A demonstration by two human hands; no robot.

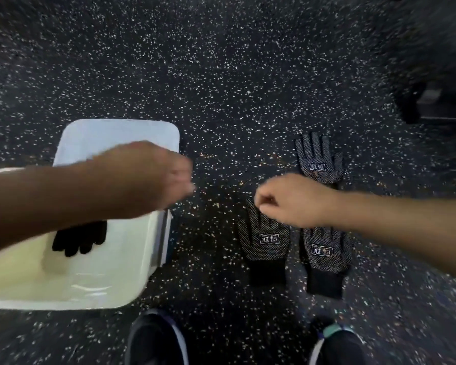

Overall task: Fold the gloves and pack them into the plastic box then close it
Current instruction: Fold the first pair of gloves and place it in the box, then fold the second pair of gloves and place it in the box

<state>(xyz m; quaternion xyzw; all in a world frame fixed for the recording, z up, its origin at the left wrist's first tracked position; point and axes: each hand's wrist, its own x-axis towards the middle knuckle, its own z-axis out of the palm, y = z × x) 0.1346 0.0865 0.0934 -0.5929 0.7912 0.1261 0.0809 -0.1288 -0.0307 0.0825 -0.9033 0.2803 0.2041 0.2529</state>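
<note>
A white plastic box [132,280] stands open on the speckled floor at the lower left, and a black glove [81,239] lies inside it. Its white lid [121,135] rests just behind the box. Three black dotted gloves lie flat on the floor to the right: one farther away [317,159], one near the middle [265,239], one to its right [327,256]. My left hand [158,175] hovers above the box's right edge, blurred, fingers curled, holding nothing I can see. My right hand [292,201] is over the middle glove's fingertips, fingers pinched together.
My two dark shoes [156,338] [337,343] show at the bottom edge. A dark object with a grey part [429,101] sits at the far right. The floor is black rubber with white flecks.
</note>
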